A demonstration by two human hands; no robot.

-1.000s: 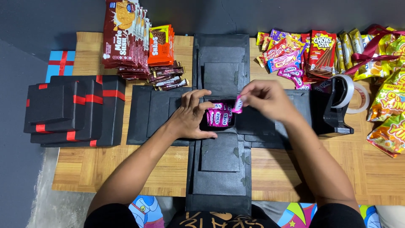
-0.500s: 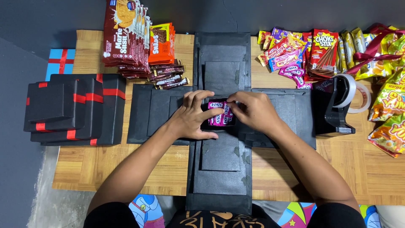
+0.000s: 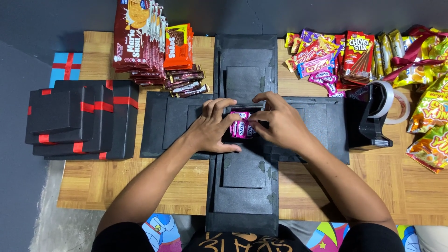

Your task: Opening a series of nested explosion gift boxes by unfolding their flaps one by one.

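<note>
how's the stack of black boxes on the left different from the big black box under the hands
The stack of black boxes is closed, lids on, each banded with red ribbon; the unfolded black box lies opened flat in a cross shape and shows no ribbon. The stack sits at the table's left edge, untouched; the unfolded box sits in the middle, with the left hand and right hand at pink sweet packets in its centre. Both are matte black.

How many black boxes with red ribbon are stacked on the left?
3 black boxes, nested by size: smallest on top, middle one under it, largest at the bottom. More may be hidden underneath.
</note>
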